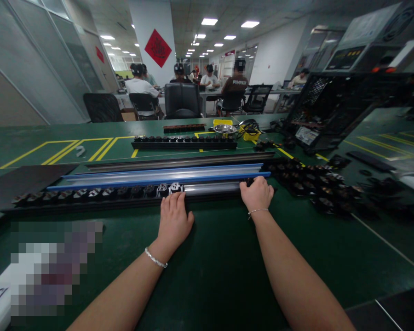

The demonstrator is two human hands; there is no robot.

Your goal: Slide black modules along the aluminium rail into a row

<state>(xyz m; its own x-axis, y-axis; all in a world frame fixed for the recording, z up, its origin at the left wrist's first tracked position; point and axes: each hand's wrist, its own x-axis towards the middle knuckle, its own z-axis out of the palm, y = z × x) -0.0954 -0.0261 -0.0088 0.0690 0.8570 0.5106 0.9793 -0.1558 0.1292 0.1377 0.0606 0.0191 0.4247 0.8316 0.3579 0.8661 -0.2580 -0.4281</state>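
One long black rail [212, 189] (silvery inside) with many small parts [94, 193]

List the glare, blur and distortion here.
Head view: ceiling lights burn out white; head view: a pale sheen runs along the silvery strip between left hand and right hand; head view: dark parts at right look smeared; head view: the computer case leans, perhaps from wide-angle distortion.
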